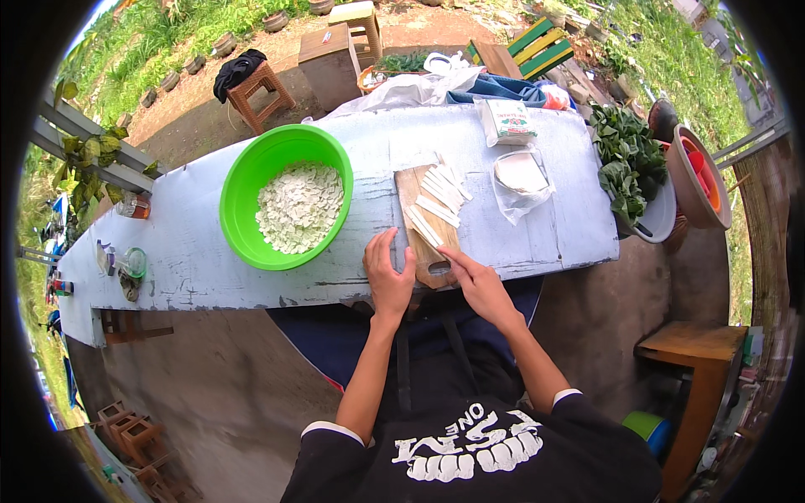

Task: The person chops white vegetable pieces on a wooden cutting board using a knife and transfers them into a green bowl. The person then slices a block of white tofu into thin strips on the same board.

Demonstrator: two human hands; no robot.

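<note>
A wooden cutting board [410,186] lies on the table in front of me, with several flat white strips [443,189] across it. At its near end, the fingertips of my right hand [480,287] are pressed together at the end of one strip. Beside the board's left edge rests my left hand [390,277], its thumb apart from the fingers and nothing in it. To the left stands a large green basin [238,243] holding a heap of small white cut pieces [300,206]. Right of the board sits a clear plastic bag [521,181] with a pale round stack inside.
A white package [508,123] lies on the pale table [369,138]. At its right end are leafy greens [627,159] in a bowl and a brown basin [703,180]. Jars [134,205] stand far left. A wooden bench [696,344] is at lower right.
</note>
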